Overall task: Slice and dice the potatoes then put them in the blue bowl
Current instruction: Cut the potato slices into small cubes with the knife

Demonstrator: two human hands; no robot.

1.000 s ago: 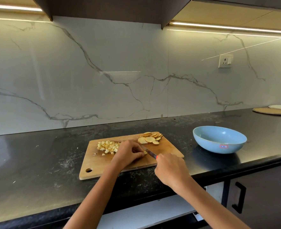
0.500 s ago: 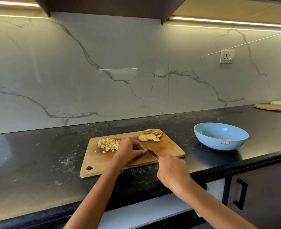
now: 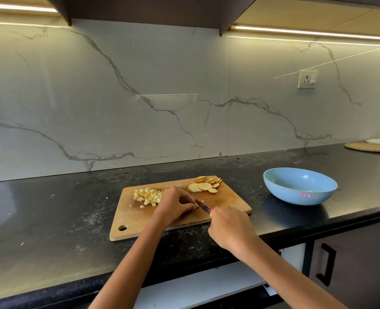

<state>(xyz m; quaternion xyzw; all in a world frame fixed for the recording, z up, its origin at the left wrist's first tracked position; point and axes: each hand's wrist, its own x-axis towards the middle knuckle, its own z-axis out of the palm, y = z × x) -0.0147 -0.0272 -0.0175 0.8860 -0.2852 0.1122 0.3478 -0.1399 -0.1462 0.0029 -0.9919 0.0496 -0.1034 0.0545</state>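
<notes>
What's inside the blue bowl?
Nothing that shows. The blue bowl looks empty; its near wall hides a little of the bottom. The diced potato and potato slices lie on the cutting board.

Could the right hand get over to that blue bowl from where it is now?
Probably yes. The right hand grips the knife at the cutting board, and only bare dark countertop lies between it and the blue bowl on that side.
</notes>
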